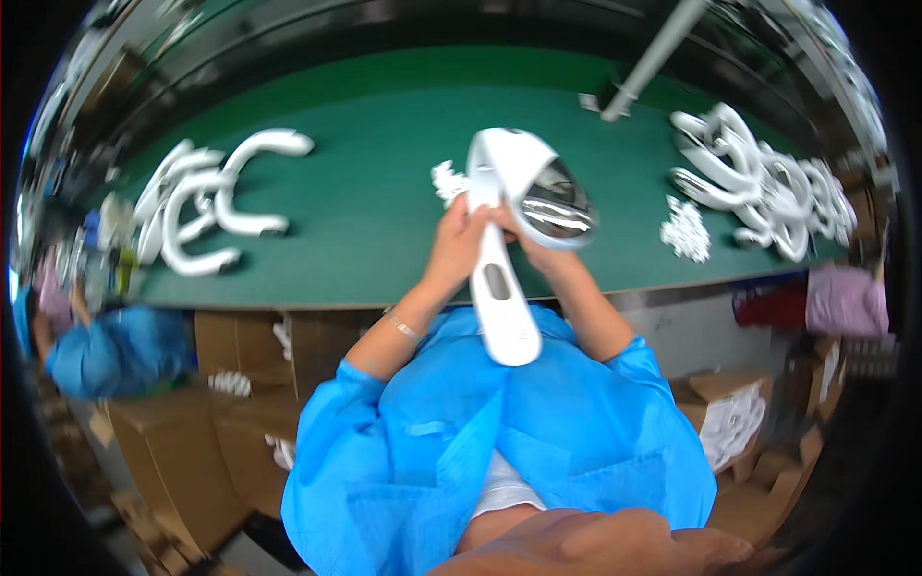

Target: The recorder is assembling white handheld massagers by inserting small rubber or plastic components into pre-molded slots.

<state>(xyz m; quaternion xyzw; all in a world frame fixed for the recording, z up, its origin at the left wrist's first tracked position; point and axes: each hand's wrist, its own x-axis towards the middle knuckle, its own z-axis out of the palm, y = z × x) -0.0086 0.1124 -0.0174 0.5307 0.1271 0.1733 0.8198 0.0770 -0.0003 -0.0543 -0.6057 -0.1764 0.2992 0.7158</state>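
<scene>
In front of my body, above the near part of the table, is a white curved plastic device (pixel 509 331). It has a long rounded handle with a grey oval inset, and a wide curled head with a dark glossy panel (pixel 557 204). My left hand (pixel 457 246) is closed around the narrow part between handle and head, thumb on the front. My right hand (pixel 538 252) grips the same part from the right; the curled head hides some of its fingers. Just beyond my left hand, a small pile of white pieces (pixel 447 180) lies on the green table (pixel 375 192).
White C-shaped parts (pixel 197 182) lie on the left. At the right are a heap of similar curved parts (pixel 768 182) and a pile of small white pieces (pixel 686 228). A pale post (pixel 653 62) rises at the back. Cardboard boxes (pixel 163 451) and another person (pixel 120 350) are at the left.
</scene>
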